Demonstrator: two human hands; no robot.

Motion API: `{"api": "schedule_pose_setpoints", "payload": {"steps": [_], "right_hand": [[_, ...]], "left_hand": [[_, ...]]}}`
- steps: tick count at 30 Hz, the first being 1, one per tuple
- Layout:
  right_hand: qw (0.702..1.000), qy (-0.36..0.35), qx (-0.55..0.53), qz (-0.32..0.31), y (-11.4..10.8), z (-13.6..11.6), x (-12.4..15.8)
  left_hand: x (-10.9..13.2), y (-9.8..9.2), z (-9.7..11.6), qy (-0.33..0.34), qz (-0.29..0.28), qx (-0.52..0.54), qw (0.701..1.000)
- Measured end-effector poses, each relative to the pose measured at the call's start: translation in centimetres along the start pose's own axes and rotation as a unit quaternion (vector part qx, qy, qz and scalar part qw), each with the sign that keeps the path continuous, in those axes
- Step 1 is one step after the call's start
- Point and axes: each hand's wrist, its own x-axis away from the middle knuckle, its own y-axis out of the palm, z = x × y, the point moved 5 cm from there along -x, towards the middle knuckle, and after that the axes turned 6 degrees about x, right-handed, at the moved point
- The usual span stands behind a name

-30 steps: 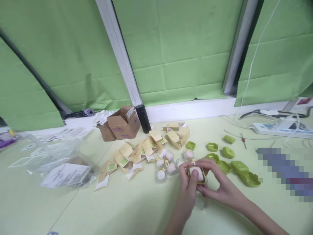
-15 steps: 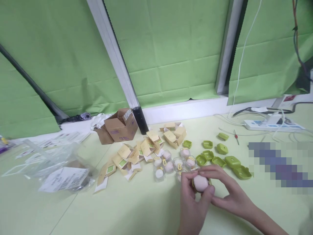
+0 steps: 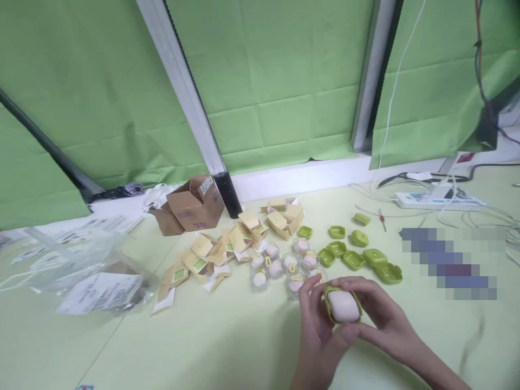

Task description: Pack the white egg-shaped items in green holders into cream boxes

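Note:
A pale pink rounded item (image 3: 343, 306) sits in a green shell, its pale face turned up. My left hand (image 3: 319, 330) holds the shell from the left, thumb along its lower edge. From the right, the fingers of my right hand (image 3: 379, 311) wrap round the same shell. Behind my hands are several clear cases (image 3: 275, 267) with pale round items and yellow loops. Several empty green shells (image 3: 353, 260) lie to the right of these, some open side up, others turned over.
Opened cardboard packets (image 3: 205, 246) lie left of the cases. Farther back are a brown box (image 3: 195, 208) and a black cylinder (image 3: 228, 195). Plastic bags (image 3: 101, 276) lie at the left; a white power strip (image 3: 439, 201) with cables is at the back right.
Both hands and the held shell have shifted slightly right. The shell is tilted so more of the pale item and green rim show. The camera view has shifted a little.

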Motion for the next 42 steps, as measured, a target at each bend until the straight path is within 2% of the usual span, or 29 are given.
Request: {"api": "schedule_pose_setpoints", "payload": {"steps": [4, 8, 11, 15, 20, 23, 27, 32, 37, 40, 42], "right_hand": [[0.999, 0.015, 0.024, 0.023, 0.2, -0.3, -0.1], [0.996, 0.004, 0.072, -0.050, 0.6, -1.9, -0.5], [0.994, 0.029, 0.064, -0.086, 0.9, -2.8, -0.6], [0.993, 0.081, 0.005, -0.083, 1.5, -2.8, -0.3], [0.993, 0.077, -0.050, -0.069, 2.2, -2.8, 0.2], [0.995, 0.070, -0.042, -0.059, 2.3, -3.1, 0.3], [0.993, 0.080, -0.004, -0.083, 2.1, -3.3, 0.3], [0.992, 0.054, 0.054, -0.102, 1.7, -3.7, 0.6], [0.984, -0.020, 0.137, -0.114, 2.1, -4.3, 1.3], [0.987, -0.043, 0.131, -0.080, 2.1, -4.1, 1.8], [0.988, -0.045, 0.127, -0.077, 2.2, -3.8, 2.0]], "left_hand": [[0.4, -0.5, 0.0, -0.037, -0.022, 0.022, 0.999], [1.3, -1.5, 0.1, -0.037, 0.004, 0.026, 0.999], [1.8, -1.9, 0.6, -0.010, 0.025, 0.002, 1.000], [2.1, -1.9, 1.2, 0.016, 0.037, -0.029, 0.999], [2.6, -2.2, 1.0, 0.008, 0.034, -0.042, 0.999], [3.0, -2.1, 1.0, 0.009, 0.043, -0.053, 0.998], [3.2, -1.6, 1.5, 0.024, 0.073, -0.068, 0.995], [3.4, -1.3, 1.5, 0.024, 0.068, -0.121, 0.990], [3.7, -1.6, 1.0, 0.025, 0.091, -0.174, 0.980], [3.9, -1.7, -0.1, 0.003, 0.091, -0.119, 0.989], [3.9, -1.9, -1.1, -0.042, 0.102, -0.070, 0.991]]}}
